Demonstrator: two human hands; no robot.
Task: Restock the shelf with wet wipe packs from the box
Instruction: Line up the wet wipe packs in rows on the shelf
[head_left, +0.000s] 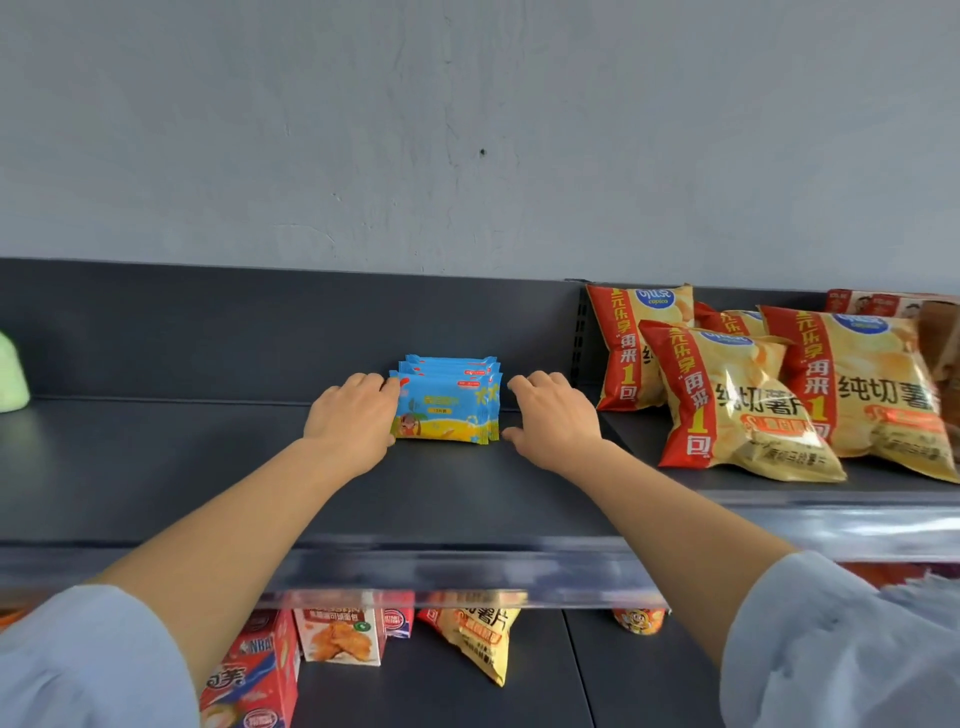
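Both arms reach forward over the shelf (208, 467), forearms bare, pale blue sleeves (88, 660) pushed up near the elbows. The left hand (353, 415) lies palm down, fingers curled, its fingertips touching the left edge of the wipe packs (447, 408). The right hand (553, 421) is also palm down with fingers loosely spread and bent; it sits just beside the packs' right edge, with a thin gap showing, so it grips nothing. The left hand presses against the stack's side rather than closing round it.

The packs stand upright between the two hands, front faces toward the camera, set one behind another near the back of the shelf. How many there are is hard to count; at least three top edges show. The front pack is blue above and yellow below, with a beach scene and a small figure at lower left; its print is too small to read.

Beyond the right hand, chip bags (737, 400) lean on the same shelf, the far ones cut off by the frame edge. Far out past the left hand, a pale green thing (11, 374) is cropped. Under the arms, the lower shelf's boxes (340, 636) and a yellow bag (480, 639) are partly hidden by the shelf lip.
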